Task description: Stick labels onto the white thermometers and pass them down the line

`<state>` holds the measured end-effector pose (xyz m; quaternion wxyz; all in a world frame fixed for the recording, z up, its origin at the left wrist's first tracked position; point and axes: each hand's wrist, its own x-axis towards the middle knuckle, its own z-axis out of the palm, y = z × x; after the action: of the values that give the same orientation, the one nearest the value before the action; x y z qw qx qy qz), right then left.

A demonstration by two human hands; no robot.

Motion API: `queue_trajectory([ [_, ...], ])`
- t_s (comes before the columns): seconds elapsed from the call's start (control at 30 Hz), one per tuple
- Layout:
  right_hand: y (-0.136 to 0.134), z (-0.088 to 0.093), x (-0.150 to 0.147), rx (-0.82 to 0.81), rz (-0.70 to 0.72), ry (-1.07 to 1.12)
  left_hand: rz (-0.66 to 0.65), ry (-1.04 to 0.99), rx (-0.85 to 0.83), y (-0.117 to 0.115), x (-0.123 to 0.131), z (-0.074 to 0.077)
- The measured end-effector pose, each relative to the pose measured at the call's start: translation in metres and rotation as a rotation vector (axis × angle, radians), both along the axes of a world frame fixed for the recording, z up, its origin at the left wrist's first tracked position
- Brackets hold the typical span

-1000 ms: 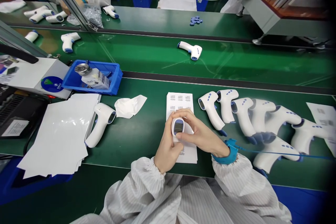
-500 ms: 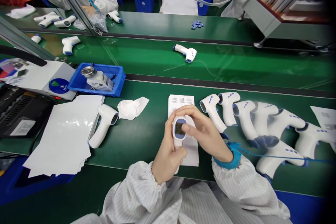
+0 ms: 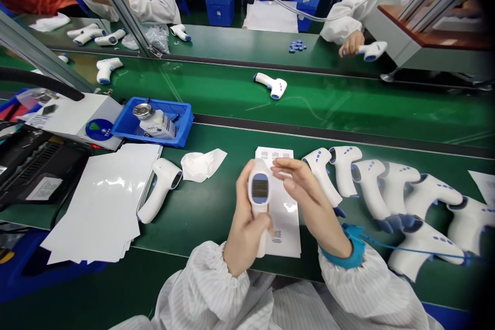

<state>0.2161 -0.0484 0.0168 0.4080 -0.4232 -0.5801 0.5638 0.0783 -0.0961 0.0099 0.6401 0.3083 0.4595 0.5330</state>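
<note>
Infrared thermometer (image 3: 259, 196) stands gripped in left hand (image 3: 245, 234).

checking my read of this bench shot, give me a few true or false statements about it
The left hand grips a white handheld thermometer, display toward the camera: true.

The right hand is shut around the thermometer: false, it is open, fingers spread beside it.

A blue wrist strap circles the right wrist: true.

A crumpled white wipe sits inside the blue tray: false, it lies on the green belt, and the tray holds a bottle with a metal cap.
</note>
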Motion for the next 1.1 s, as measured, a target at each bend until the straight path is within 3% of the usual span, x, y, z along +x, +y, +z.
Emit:
queue_trajectory([
  [0.1, -0.011, -0.005, -0.011, -0.174, 0.214, -0.077, 0.178, -0.015, 0.020, 0.012, -0.001, -0.002],
  [0.17, -0.006, -0.013, -0.016, -0.188, 0.364, -0.155, 0.122, 0.012, 0.024, 0.022, -0.003, -0.003],
  [0.2, 0.004, -0.018, -0.017, -0.152, 0.372, -0.214, 0.067, 0.049, 0.028, 0.026, -0.004, -0.003],
  [0.27, 0.040, -0.030, -0.013, -0.065, 0.249, -0.423, -0.032, 0.169, 0.031, 0.032, -0.009, -0.004],
  [0.33, 0.095, -0.041, -0.002, -0.060, 0.007, -0.766, -0.104, 0.287, 0.007, 0.034, -0.017, -0.007],
  [0.5, 0.234, -0.046, 0.019, -0.047, -0.344, -1.032, -0.141, 0.352, -0.170, 0.029, -0.041, -0.022],
  [0.6, 0.282, -0.044, -0.002, 0.002, -0.452, -1.096, -0.078, 0.355, -0.202, 0.030, -0.047, -0.038],
  [0.7, 0.310, -0.047, -0.045, 0.022, -0.456, -1.091, 0.002, 0.369, -0.168, 0.034, -0.050, -0.055],
  [0.8, 0.327, -0.048, -0.084, 0.024, -0.415, -1.051, 0.052, 0.373, -0.164, 0.039, -0.056, -0.068],
  [0.9, 0.330, -0.044, -0.102, 0.082, -0.284, -0.973, 0.129, 0.430, -0.101, 0.039, -0.067, -0.069],
  [1.0, 0.306, -0.036, -0.101, 0.238, -0.066, -0.857, 0.328, 0.626, 0.022, 0.038, -0.079, -0.051],
  [1.1, 0.254, -0.025, -0.092, 0.415, 0.177, -0.728, 0.448, 0.878, 0.132, 0.047, -0.088, -0.021],
])
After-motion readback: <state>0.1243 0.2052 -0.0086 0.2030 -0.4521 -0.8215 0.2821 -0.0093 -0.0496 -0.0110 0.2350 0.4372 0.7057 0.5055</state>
